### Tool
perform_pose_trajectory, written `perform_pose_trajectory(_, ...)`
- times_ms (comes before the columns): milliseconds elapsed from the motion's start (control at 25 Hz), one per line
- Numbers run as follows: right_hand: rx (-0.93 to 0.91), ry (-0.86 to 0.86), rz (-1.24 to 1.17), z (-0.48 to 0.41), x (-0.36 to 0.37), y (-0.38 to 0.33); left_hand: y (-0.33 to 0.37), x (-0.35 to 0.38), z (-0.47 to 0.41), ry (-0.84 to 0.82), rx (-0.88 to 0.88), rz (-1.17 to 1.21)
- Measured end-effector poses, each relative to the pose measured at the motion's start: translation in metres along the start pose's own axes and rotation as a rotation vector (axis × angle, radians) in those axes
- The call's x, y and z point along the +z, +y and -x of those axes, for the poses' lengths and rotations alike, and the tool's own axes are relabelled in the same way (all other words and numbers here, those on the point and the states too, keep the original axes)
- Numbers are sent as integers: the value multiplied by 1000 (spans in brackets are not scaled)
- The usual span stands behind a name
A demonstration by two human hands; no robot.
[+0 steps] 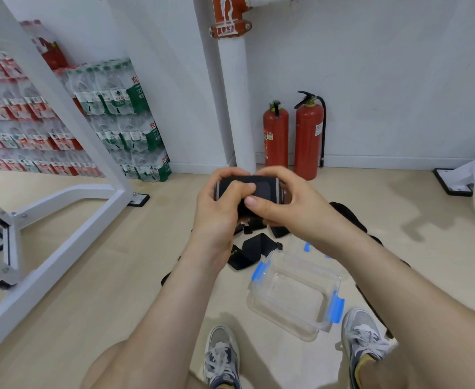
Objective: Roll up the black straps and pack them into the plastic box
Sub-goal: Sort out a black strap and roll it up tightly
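Note:
A rolled black strap (261,189) with grey edge stripes is held up in front of me, gripped from both sides. My left hand (219,203) wraps its left end with the thumb on top. My right hand (284,200) closes over its right end, thumb pressing the roll's front. Below on the floor lie several loose black straps (254,249), partly hidden by my arms. The clear plastic box (295,293) with blue clips stands open and empty near my feet. Its clear lid (309,248) lies just behind it.
A white metal frame (70,192) stands at the left. Stacked packs of water bottles (124,119) line the wall behind it. Two red fire extinguishers (292,136) stand beside a white pipe (236,108). My shoes (365,335) are at the bottom.

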State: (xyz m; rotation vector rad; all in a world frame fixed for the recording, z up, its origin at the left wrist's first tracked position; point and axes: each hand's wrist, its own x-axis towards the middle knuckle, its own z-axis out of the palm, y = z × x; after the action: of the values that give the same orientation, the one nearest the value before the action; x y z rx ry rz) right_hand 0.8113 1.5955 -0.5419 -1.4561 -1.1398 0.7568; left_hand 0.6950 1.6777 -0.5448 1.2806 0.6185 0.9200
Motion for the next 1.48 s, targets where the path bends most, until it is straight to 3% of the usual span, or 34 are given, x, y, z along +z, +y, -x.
perform_pose_trajectory(160, 50, -8, -207, 0, -6, 3, -2, 2, 4, -1, 163, -213)
perform_pose_trajectory(320, -96, 107, -46, 0, 0, 4, -1, 5, 8, 19, 365, -290)
perform_pose_trajectory(480, -173, -5, 118, 0, -11, -3, 3, 1, 11, -38, 523, -420)
perform_pose_trajectory(560, -100, -138, 115, 2, -29, -6, 5, 2, 11, -128, 532, -452)
perform_pose_trajectory(680, 142, -387, -115, 14, -52, -11, 4, 10, 16, -215, 491, -429)
perform_pose_trajectory(840, 84, -277, -62, 32, -52, -7, 3, 21, 21, -236, 453, -434)
perform_pose_trajectory(920, 173, -255, -11, 44, -55, -4, -2, 28, 27, -266, 292, -485)
perform_pose_trajectory(1040, 433, -411, 328, 71, -56, -2, -17, 30, 51, -426, -389, -579)
perform_pose_trajectory(1120, 474, -469, 564, 84, -52, 6, -30, 24, 66, -592, -655, -834)
perform_pose_trajectory(1200, 453, -439, 583, 89, -56, 17, -46, 25, 72, -595, -673, -986)
perform_pose_trajectory(1480, 616, -381, 471, 64, -139, 83, -111, 75, 14, -73, -788, -582)
